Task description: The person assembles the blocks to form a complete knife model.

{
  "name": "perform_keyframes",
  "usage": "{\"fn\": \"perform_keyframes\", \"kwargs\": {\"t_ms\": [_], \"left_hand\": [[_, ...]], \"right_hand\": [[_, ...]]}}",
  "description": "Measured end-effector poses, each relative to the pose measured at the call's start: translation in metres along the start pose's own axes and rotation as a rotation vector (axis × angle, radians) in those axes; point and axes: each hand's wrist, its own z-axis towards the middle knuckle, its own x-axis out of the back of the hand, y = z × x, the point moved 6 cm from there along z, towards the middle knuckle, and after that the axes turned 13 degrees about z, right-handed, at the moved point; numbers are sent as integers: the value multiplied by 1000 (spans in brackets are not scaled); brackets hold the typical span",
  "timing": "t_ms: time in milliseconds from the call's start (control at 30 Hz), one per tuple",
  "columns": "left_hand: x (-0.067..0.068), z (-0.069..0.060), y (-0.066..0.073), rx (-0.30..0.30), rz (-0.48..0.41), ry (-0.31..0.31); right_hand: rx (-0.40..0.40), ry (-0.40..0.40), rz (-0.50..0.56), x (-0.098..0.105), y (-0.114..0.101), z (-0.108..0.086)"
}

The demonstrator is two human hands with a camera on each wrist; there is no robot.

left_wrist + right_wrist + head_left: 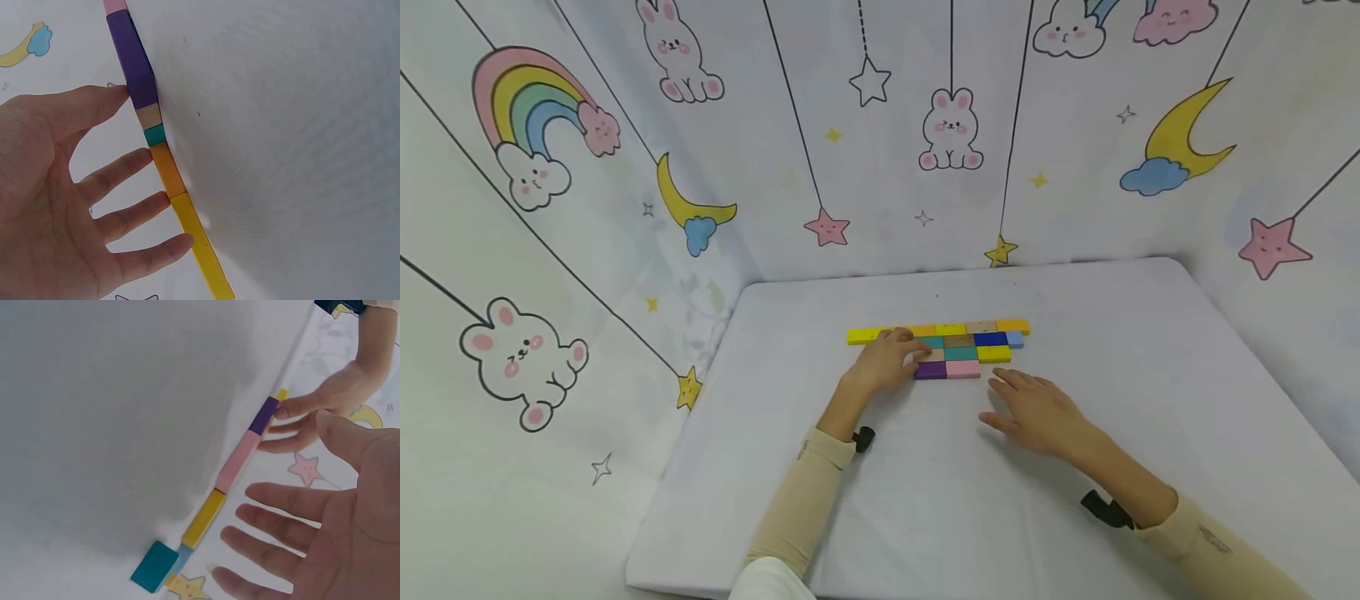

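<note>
Flat coloured blocks lie side by side in rows on the white table. My left hand [883,364] is at their left end, with its thumb against the purple block [132,59] and its fingers slightly bent over the left blocks. In the left wrist view those fingertips reach the orange block [167,170] and the yellow block [201,247]. Beside the purple block in the front row lies a pink block [962,369]. My right hand [1045,414] hovers to the right and nearer me, fingers spread, holding nothing. A separate teal block [155,567] shows in the right wrist view.
The back row has yellow, orange and wood-coloured blocks [981,327]. A blue block [990,339], a light blue block [1015,340] and a yellow block [995,354] lie at the right end. A printed cloth wall [895,183] rises behind the table [925,517].
</note>
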Motion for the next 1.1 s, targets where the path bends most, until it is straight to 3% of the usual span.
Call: {"fn": "perform_keyframes", "kwargs": {"t_ms": [167, 567, 900, 1100], "left_hand": [[1, 1, -2, 3, 2, 8], [0, 0, 1, 3, -4, -3], [2, 0, 2, -13, -10, 6], [0, 0, 2, 2, 1, -2]], "right_hand": [[-54, 26, 4, 6, 8, -12], [-60, 82, 15, 18, 28, -43], [-132, 56, 63, 18, 42, -54], [-89, 63, 54, 17, 41, -56]]}}
